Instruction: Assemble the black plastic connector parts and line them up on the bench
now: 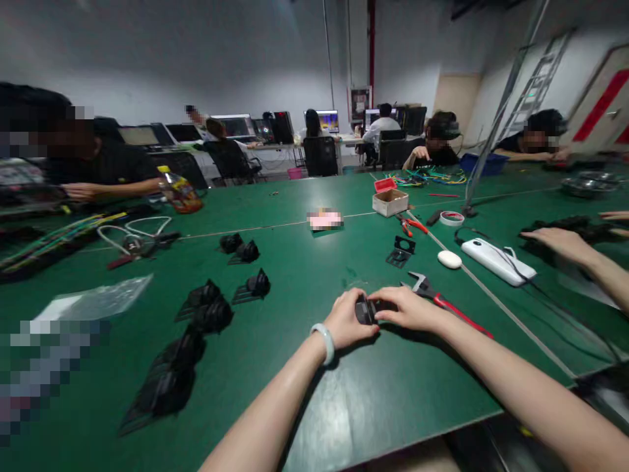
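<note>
Both my hands meet over a small black plastic part [366, 309] low on the green table [304, 262]. My left hand [348, 319], with a pale bracelet at the wrist, is closed round its left side. My right hand [407, 308] grips it from the right with curled fingers. A red-handled adjustable wrench [442, 301] lies just right of my right hand. Several similar black parts [206, 308] lie in a row to the left, and one flat black bracket [401, 250] sits beyond my hands.
A cardboard box [390, 201], red pliers [410, 225], tape roll [452, 217], white mouse [449, 259] and white device [496, 261] lie at the right. A co-worker's hand [560, 241] reaches in from the right. Cables [59, 239], a bottle [179, 190] and other seated people line the far side.
</note>
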{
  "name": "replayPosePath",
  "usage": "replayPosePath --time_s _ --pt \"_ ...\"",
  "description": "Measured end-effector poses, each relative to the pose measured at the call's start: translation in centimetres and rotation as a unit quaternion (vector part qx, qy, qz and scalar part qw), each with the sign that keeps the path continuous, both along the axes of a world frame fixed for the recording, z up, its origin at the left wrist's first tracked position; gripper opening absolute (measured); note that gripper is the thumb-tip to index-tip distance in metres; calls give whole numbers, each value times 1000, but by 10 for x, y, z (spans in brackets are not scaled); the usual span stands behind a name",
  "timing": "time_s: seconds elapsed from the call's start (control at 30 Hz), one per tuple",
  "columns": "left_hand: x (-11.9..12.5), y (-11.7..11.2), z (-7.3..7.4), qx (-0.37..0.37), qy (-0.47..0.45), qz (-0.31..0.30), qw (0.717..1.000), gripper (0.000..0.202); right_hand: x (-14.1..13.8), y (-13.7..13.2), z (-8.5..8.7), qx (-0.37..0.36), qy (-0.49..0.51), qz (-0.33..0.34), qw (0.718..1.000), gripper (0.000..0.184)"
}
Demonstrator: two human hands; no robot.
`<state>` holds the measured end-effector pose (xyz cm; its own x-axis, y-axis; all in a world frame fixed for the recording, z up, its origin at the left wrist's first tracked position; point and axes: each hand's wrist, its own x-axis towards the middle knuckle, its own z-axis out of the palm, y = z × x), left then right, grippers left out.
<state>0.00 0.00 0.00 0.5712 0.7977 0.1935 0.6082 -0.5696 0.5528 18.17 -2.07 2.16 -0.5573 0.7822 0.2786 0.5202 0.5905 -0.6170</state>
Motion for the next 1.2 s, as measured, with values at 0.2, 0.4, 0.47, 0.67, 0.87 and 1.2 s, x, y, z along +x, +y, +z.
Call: replayPosePath --time_s 0.2,0.4,0.47,0.67,0.87,1.2 --pt "-2 1 1 4 -6 1 1000 47 0 1 -1 -12 -3 1 1000 30" --pt "-1 0 3 3 -13 1 1000 46 -1 0 2 -18 -5 4 1000 28" --pt "-2 0 3 3 -17 1 1000 46 -1 0 1 -19 -5 4 1000 27" --pt "-3 0 3 4 -24 -1 1000 45 -1 1 0 -18 -9 1 1000 27" --pt "-3 2 1 1 -33 -2 999 46 -1 0 1 -9 -15 2 1000 28" --pt "-2 3 -2 -8 -39 6 999 50 -1 0 1 2 13 -23 1000 38"
